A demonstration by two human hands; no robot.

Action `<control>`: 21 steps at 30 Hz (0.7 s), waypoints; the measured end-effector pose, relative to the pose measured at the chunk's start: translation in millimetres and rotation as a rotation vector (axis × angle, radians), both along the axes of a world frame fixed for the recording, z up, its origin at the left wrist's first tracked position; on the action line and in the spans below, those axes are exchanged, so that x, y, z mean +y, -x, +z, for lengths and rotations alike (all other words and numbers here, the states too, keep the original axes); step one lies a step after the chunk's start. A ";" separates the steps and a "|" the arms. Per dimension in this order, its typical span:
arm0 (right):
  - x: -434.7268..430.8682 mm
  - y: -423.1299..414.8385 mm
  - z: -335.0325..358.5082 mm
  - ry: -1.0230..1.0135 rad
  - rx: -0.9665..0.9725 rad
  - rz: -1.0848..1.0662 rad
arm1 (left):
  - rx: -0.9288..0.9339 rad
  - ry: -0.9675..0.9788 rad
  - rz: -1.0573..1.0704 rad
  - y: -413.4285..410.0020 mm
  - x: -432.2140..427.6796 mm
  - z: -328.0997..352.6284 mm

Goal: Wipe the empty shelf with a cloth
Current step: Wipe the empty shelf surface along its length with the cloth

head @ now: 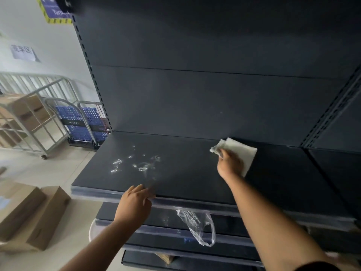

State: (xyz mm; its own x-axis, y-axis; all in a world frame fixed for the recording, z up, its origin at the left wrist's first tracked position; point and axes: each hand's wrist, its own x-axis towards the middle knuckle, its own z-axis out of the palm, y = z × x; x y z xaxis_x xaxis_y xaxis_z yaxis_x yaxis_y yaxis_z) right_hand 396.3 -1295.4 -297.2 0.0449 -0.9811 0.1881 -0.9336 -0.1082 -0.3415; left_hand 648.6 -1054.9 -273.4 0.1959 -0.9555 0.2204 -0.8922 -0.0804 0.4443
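A dark empty shelf (185, 173) runs across the middle of the head view, with white smears or droplets (136, 163) on its left half. A white folded cloth (242, 151) lies flat near the shelf's back, right of centre. My right hand (229, 163) presses on the cloth and grips its near edge. My left hand (134, 202) rests on the shelf's front edge, fingers bent over the clear price strip, holding nothing else.
A clear plastic bag (199, 225) hangs over the front of the lower shelves. Cardboard boxes (33, 214) lie on the floor at left. A metal cage trolley (29, 118) and blue folding carts (84, 122) stand further back left. The shelf's upright (330, 114) rises at right.
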 end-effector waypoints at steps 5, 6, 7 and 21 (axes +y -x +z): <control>22.9 -144.0 18.3 -0.258 -0.373 0.300 | 0.008 0.004 -0.020 -6.4 -4.7 -4.1; 32.9 -169.0 26.7 -0.385 -0.618 0.315 | 0.007 0.000 -0.031 -8.3 -6.8 -3.2; 42.5 -188.5 34.3 -0.515 -0.881 0.303 | 0.007 -0.007 -0.041 -10.5 -9.3 -2.7; -20.0 -18.8 60.3 0.104 -1.121 -0.373 | 0.151 -0.337 -0.216 -36.6 -34.8 20.7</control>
State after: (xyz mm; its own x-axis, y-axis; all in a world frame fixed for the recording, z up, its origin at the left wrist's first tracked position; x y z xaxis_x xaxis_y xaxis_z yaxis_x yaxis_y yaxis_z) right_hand 415.2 -1315.3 -236.9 -0.4814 -0.8763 0.0197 -0.0987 0.0319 -0.9946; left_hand 685.2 -1089.6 -252.7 -0.0101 -0.9918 -0.1271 -0.8314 -0.0623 0.5521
